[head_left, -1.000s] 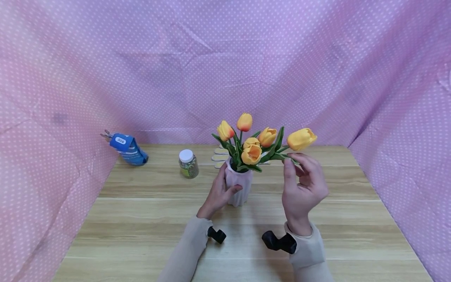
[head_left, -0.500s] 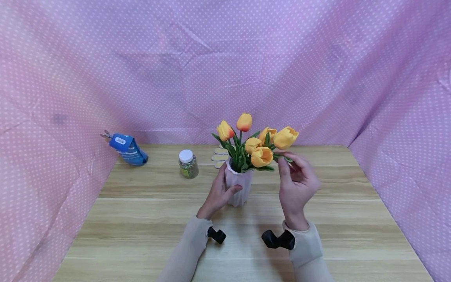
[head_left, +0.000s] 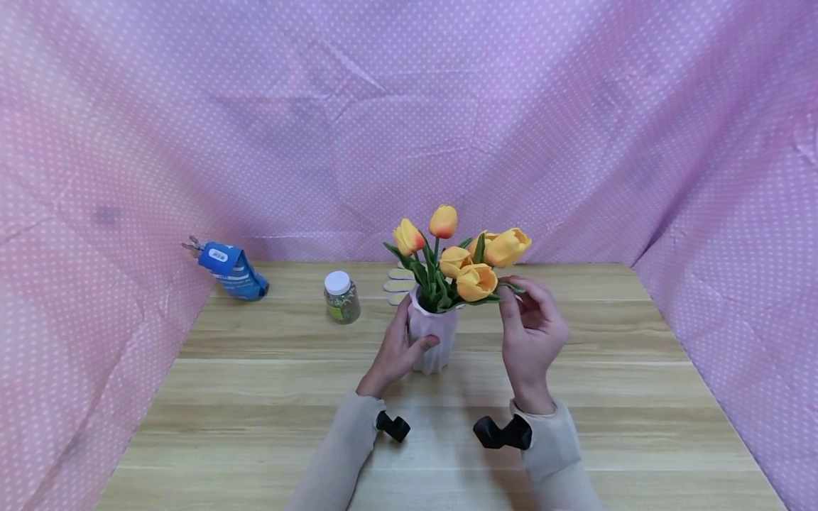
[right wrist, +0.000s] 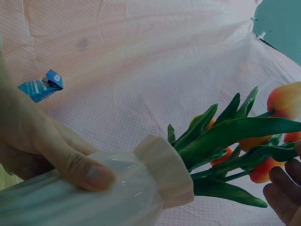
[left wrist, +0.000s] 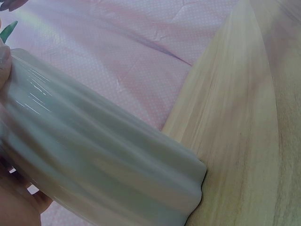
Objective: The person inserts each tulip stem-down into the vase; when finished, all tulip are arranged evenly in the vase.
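In the head view my left hand [head_left: 393, 355] grips a ribbed white vase [head_left: 437, 358] standing upright on the wooden table, thumb across its front. The vase's wavy rim [right wrist: 171, 174] shows in the right wrist view, green leaves and stems coming out of it. Several yellow-orange tulips fan out above; their lower stems are hidden inside. My right hand [head_left: 535, 337], just right of the vase mouth, pinches a green leaf or stem [head_left: 514, 286] under the rightmost yellow tulip [head_left: 509, 247]. That bloom overlaps another behind it.
Left of the vase stands a clear jar [head_left: 343, 306] with a white lid and green bits inside. A blue bag [head_left: 235, 273] with metal tips sticking out leans at the back left. Partly behind the vase lies a pale glove [head_left: 397, 285] with yellow fingers. Pink dotted cloth [head_left: 409, 128] surrounds the table.
My right hand has moved left toward the vase, bringing the rightmost tulip in close to the others. The front tulip has shifted slightly right. The left hand and vase have stayed still.
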Available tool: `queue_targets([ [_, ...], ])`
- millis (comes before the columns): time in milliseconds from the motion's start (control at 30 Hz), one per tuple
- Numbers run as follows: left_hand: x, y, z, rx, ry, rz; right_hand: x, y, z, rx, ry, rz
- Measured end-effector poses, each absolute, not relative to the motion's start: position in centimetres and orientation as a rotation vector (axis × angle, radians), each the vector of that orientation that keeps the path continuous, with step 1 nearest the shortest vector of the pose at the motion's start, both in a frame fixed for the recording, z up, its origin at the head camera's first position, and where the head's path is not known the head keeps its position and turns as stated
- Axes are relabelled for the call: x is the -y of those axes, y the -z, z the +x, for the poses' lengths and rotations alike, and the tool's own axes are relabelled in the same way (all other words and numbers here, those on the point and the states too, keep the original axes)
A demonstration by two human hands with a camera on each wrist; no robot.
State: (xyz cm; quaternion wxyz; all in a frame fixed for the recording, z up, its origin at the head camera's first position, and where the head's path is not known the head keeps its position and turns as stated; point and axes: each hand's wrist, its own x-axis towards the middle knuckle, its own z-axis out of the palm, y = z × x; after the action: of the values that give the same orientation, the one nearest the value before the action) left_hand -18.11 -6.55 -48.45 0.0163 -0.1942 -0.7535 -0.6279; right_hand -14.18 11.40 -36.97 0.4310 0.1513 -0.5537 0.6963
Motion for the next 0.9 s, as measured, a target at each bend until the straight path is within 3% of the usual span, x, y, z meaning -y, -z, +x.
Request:
queue_targets([
  [433, 6.5, 48.5, -18.3, 2.355, 1.973, -0.584, -13.1, 37.3, -13.2, 1.392, -1.709, 0.475],
  [633, 6.9, 48.2, -18.1, 2.388, 1.965, -0.559, -15.3, 39.3, -13.0, 1.545, -1.643, 0.506],
  [900, 8.8, 47.5, -18.4, 2.346, 1.858, -0.609, -19.7, 42.6, -13.4, 1.955, -1.367, 0.340],
])
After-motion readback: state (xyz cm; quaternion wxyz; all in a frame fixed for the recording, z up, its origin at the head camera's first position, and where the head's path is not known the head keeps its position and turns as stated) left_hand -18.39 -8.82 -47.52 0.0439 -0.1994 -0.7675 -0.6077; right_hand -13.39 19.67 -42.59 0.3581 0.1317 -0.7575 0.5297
